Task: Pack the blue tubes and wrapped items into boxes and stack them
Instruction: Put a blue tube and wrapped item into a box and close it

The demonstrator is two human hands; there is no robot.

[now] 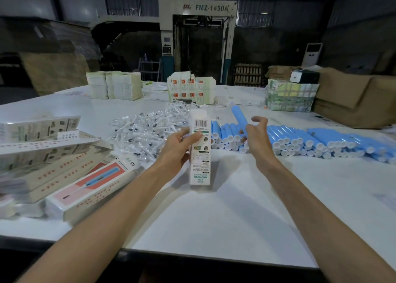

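Gripping, left hand (182, 146): fingers and thumb curled round a white box (199, 154), held upright over the surface (214, 222); whether its lower end touches cannot be told.
Right hand (256, 137): thumb and curled fingers hold the lower end of one blue tube (238, 116), which tilts up and away, just right of the box.
Tube pile (310, 142): in rows on the surface, below and right of the right hand.
Wrapped items (147, 130): loose heap behind the left hand.
Other boxes (70, 169): lying stacked at left.
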